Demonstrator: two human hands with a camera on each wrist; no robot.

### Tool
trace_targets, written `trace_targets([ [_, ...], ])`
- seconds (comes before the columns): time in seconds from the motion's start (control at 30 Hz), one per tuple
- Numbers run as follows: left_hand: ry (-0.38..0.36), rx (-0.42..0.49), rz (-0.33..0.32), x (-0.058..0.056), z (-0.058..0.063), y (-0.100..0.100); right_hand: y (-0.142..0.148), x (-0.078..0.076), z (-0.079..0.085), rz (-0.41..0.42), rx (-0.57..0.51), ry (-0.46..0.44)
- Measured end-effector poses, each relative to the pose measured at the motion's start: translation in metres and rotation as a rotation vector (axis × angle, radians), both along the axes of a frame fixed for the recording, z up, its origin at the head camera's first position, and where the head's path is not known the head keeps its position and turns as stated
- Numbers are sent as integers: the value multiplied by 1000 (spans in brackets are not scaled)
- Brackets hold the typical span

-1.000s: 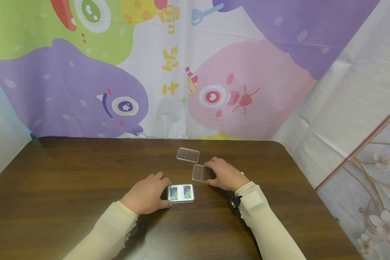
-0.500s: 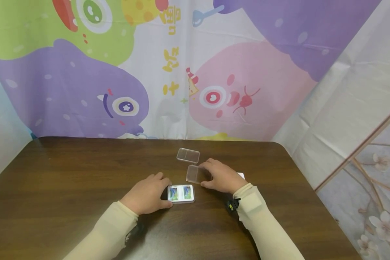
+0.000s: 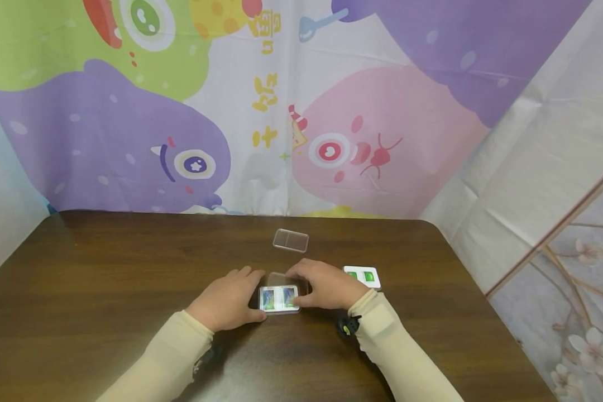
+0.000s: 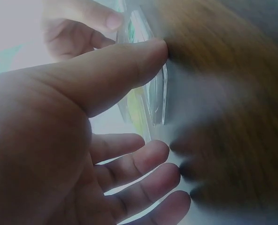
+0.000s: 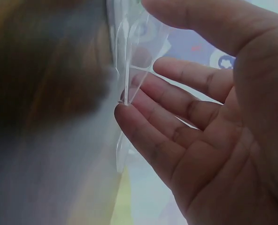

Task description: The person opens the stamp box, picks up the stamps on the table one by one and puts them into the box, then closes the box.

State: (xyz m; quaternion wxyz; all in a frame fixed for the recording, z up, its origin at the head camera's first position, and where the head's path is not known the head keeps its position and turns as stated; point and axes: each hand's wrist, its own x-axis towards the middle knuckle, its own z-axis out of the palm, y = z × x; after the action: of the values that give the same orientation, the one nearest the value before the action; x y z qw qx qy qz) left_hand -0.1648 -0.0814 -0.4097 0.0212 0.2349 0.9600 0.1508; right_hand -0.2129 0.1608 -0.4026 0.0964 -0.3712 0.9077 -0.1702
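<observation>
A clear flat case with two blue-and-green pictures lies on the table. My left hand holds its left end, thumb on the near side and fingers on the far side. In the left wrist view, the thumb reaches the rim of that case. Over the far edge of the case is a clear plastic cover, gripped by my right hand between thumb and fingers. The right wrist view has this see-through cover tilted, with the fingertips at its edge. My right hand hides much of it.
Farther back on the brown table lies a second clear cover. A white-framed case with green pictures sits to the right, partly behind my right hand. A cartoon-printed cloth hangs along the table's back edge.
My right hand has moved left and nearer, carrying the clear cover from behind the case to over its far edge. The green-picture case is now uncovered. My left hand stays put.
</observation>
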Motion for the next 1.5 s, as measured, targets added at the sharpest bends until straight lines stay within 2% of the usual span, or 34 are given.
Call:
trace_targets([
  [0.27,-3,0,-8,2,4,-1,-8,4,0,27,0,-50],
  [0.57,10,-1,-21,2,3,-1,-10,5,0,54,28,-6],
  [1.07,-6,25,-23,1,2,-1,-11,8,-1,51,39,-13],
  [1.23,-6,25,-23,2,3,-2,-9,7,-2,53,36,-52],
  [1.5,11,21,-25,2,5,-2,-3,7,2,25,98,-65],
])
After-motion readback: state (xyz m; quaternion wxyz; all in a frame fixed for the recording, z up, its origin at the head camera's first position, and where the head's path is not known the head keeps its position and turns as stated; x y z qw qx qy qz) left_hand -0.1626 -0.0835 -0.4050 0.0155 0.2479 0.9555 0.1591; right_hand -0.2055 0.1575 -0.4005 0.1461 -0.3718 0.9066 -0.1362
